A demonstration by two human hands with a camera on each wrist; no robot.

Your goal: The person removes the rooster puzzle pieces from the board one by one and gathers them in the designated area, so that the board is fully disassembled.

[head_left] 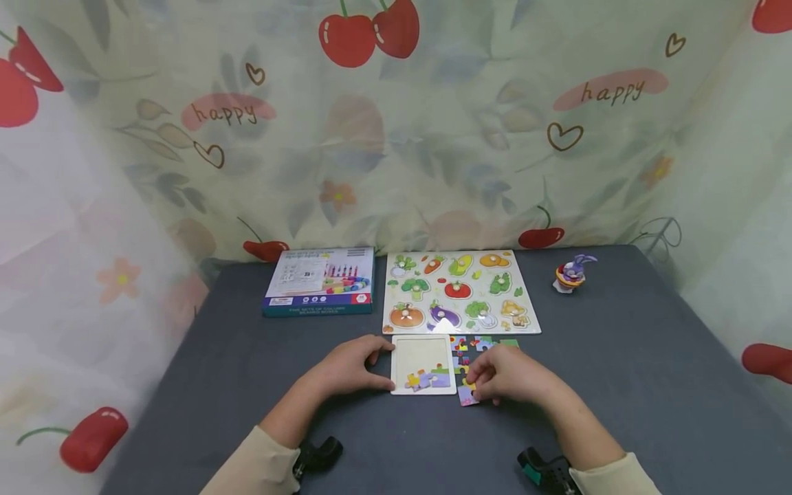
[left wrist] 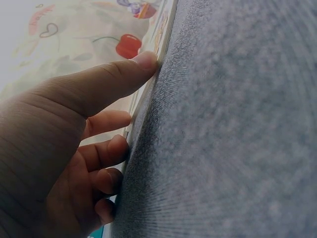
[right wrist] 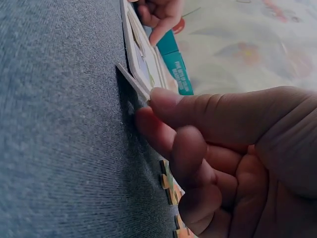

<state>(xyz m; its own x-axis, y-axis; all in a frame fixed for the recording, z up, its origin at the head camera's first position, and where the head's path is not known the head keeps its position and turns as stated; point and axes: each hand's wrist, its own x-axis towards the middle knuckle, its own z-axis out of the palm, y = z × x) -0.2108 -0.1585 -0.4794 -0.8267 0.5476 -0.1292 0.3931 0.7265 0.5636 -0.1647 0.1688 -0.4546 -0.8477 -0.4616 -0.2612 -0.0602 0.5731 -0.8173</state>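
Note:
A pale square puzzle tray (head_left: pixel 421 354) lies in front of me, with several joined jigsaw pieces (head_left: pixel 441 379) along its lower part. My left hand (head_left: pixel 350 366) rests on the tray's left side; its thumb touches the edge in the left wrist view, the other fingers loosely bent. Between thumb and index finger, my right hand (head_left: pixel 513 375) pinches a lilac jigsaw piece (right wrist: pixel 133 82), tilted up off the cloth beside the tray's right edge. More loose pieces (head_left: pixel 459 344) lie right of the tray, partly hidden by the right hand.
Behind the tray lies a white vegetable peg board (head_left: pixel 458 291). A boxed set (head_left: pixel 318 282) is to its left, and a small purple rabbit figure (head_left: pixel 570 273) stands at the back right. Dark grey cloth (head_left: pixel 396 447) covers the table, with a printed curtain (head_left: pixel 421 151) behind.

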